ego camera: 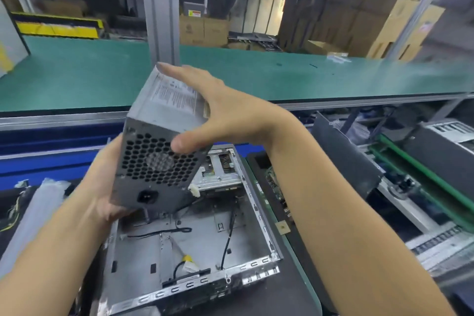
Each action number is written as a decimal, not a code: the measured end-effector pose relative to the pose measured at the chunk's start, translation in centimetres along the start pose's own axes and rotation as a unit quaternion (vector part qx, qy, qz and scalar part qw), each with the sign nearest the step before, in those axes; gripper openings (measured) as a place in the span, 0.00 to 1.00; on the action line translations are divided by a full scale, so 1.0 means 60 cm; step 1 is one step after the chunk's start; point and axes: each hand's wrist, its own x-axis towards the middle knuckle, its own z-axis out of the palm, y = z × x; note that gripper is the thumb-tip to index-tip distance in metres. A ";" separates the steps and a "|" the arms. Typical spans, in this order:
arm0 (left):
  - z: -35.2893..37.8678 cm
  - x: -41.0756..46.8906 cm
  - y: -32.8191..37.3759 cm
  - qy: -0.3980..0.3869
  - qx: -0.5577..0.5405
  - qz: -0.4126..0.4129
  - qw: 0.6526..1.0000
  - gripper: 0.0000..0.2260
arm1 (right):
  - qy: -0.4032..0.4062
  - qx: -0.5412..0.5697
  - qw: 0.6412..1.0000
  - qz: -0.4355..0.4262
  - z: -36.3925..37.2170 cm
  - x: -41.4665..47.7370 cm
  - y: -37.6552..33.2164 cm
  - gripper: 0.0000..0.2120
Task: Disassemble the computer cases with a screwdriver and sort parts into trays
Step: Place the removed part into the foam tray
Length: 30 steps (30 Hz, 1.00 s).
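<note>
A grey power supply (154, 161) with a honeycomb fan grille and a mains socket is held tilted in the air above the open computer case (260, 215). My left hand (102, 197) cradles its lower left corner from below; those fingers are hidden behind it. My right hand (230, 115) lies over the labelled top face, with its fingers stretched along it and its thumb hooked onto the grille face. The case lies flat and is nearly bare inside. In it are black cables (159, 232) and what looks like a screwdriver (183, 256) with a yellow band.
A long green bench (77, 77) runs across behind, and an aluminium post (160, 7) stands on it. Right of the case a black tray (302, 277) holds a circuit board (274, 187). Further case parts and green rails (423, 182) fill the right side. A plastic-wrapped item (38, 208) lies on the left.
</note>
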 end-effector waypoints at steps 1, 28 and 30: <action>0.010 0.000 0.009 0.025 0.010 0.004 1.000 0.14 | 0.009 0.010 1.000 -0.004 -0.006 0.003 -0.004 0.49; 0.112 0.227 -0.207 0.185 0.187 0.004 0.965 0.19 | 0.334 0.346 0.843 0.241 -0.018 -0.188 0.287 0.44; 0.130 0.265 -0.227 0.148 0.214 0.004 0.966 0.15 | 0.351 0.333 0.845 0.228 -0.064 -0.221 0.318 0.42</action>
